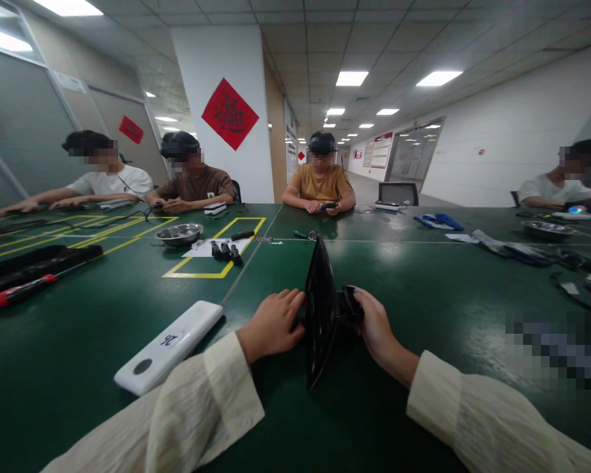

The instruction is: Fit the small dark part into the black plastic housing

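Note:
A thin black panel (pixel 321 309) stands on edge in front of me, nearly edge-on to my view, with a black bracket-like block (pixel 349 305) on its right side. My left hand (pixel 274 322) presses against the panel's left face with bent fingers; its fingertips are partly hidden at the panel. On the other side, my right hand (pixel 378 322) is closed around the black block, thumb on top. Left of my left hand lies a white power bank (pixel 170 348) marked 26, close to my sleeve. What kind of device the panel is cannot be made out.
A red-handled screwdriver (pixel 22 291) lies at the left. Farther off are black clips (pixel 226 251) on white paper, a metal bowl (pixel 180 234) and small pliers (pixel 305 234). Another bowl (pixel 549 229) and cables are at the right. Several people sit around the green table (pixel 404 394).

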